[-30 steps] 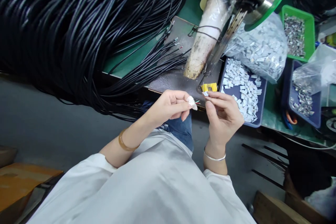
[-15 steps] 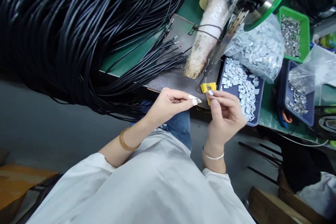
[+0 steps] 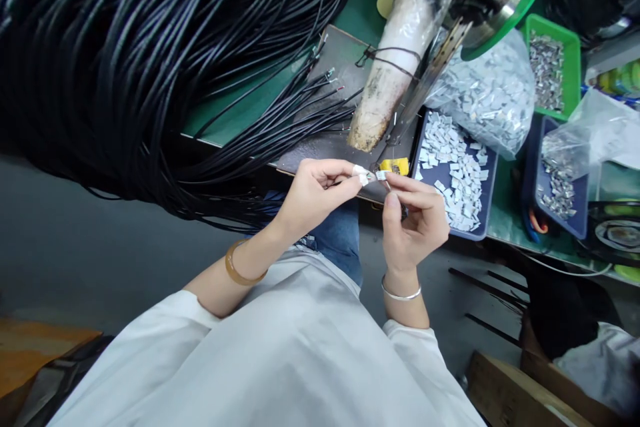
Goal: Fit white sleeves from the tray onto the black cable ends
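Note:
My left hand (image 3: 320, 190) is closed in a pinch, with white wrapping on its fingertips. Thin wire ends (image 3: 370, 177) appear to stick out between those tips; their detail is too small to make out fully. Facing it, my right hand (image 3: 417, 217) pinches a small white connector piece (image 3: 381, 175) at its index fingertip. The two sets of fingertips are close together above the bench edge. Just behind them sits a yellow block (image 3: 395, 166), partly hidden by my right fingers. A blue tray (image 3: 483, 230) of similar small white pieces lies right of my right hand.
Black cables (image 3: 150, 67) heap at the left, their stripped ends on a dark mat (image 3: 310, 153). A plastic-wrapped tube (image 3: 375, 100) slants above my hands. A bag of white pieces (image 3: 485, 93), a green bin (image 3: 573, 67) and another blue tray (image 3: 580, 223) stand right.
My right hand has moved left with the small white piece, bringing it up to my left fingertips. My left hand has shifted slightly up and left.

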A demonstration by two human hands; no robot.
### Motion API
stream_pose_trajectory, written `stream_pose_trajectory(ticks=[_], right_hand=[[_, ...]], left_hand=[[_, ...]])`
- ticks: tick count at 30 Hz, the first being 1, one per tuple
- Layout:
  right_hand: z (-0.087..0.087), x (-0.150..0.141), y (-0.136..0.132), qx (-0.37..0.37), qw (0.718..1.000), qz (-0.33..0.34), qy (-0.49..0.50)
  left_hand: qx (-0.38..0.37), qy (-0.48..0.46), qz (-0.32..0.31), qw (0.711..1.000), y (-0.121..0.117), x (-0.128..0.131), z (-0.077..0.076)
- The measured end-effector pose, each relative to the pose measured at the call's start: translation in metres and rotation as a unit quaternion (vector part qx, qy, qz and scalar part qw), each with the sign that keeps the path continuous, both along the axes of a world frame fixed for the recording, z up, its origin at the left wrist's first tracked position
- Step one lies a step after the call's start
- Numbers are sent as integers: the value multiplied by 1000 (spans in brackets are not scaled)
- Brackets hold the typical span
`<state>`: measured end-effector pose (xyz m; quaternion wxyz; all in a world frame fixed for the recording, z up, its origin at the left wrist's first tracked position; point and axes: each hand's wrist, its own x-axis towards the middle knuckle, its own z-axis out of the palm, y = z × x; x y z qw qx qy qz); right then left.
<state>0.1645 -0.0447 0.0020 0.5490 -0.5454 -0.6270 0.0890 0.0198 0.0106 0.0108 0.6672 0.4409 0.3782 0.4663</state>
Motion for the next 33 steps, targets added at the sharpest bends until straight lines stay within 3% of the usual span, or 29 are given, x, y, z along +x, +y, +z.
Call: stream_pose_trajectory(ticks=[10, 13, 20, 29, 33], right_hand=[[-10, 4, 8, 85, 984, -15, -153], [-10, 3, 10, 81, 988, -8, -128], [-7, 0, 11, -13, 999, 4, -37], [-3, -1, 10, 4, 1000, 19, -8], [-2, 2, 12, -2, 999, 8, -49]], left_hand=[[-3, 52, 16, 999, 3, 3, -3], [4, 52, 25, 998, 5, 5, -1], [40, 77, 53, 995, 7, 9, 5], [65, 110, 43, 991, 5, 8, 0], [68, 106, 34, 991, 6, 9, -4]])
